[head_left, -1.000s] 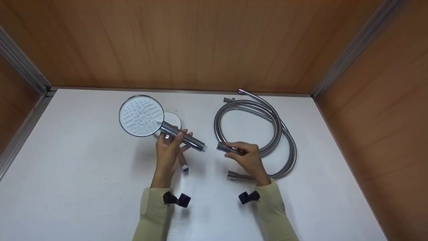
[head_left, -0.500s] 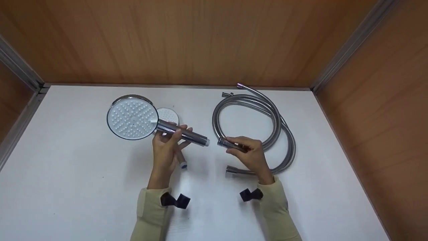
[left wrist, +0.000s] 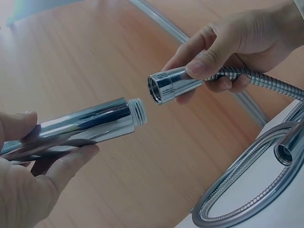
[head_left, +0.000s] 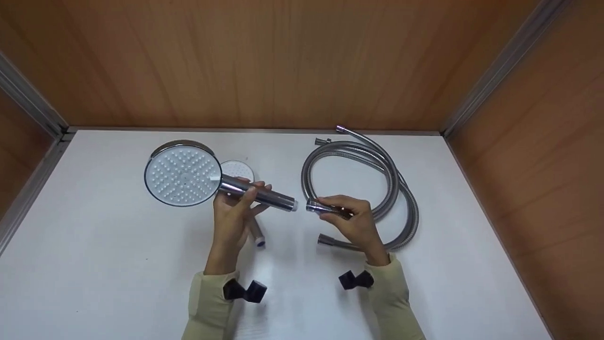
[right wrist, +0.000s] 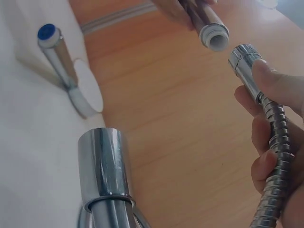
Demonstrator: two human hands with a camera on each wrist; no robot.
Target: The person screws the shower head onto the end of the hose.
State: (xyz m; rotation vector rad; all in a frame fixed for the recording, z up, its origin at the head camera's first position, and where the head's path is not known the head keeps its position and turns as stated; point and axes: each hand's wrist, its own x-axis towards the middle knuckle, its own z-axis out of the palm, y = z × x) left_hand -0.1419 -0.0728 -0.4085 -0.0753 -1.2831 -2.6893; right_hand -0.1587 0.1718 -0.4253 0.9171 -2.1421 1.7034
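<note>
My left hand grips the chrome handle of a large round shower head, its white nozzle face turned up. The handle's white threaded end points at the hose. Between thumb and fingers, my right hand holds the chrome end nut of a metal shower hose. Nut and thread face each other with a small gap, apart in both wrist views. Behind the left hand, a smaller shower head lies on the table, partly hidden; its handle end has a blue piece.
Coiled metal hoses lie on the right of the white table. One loose chrome hose end lies below the right hand. Wooden panels stand at the back and sides.
The large shower head has shifted left and tilted, its handle now flatter and its end nearer the hose nut. The right hand has barely moved and keeps its hold.
</note>
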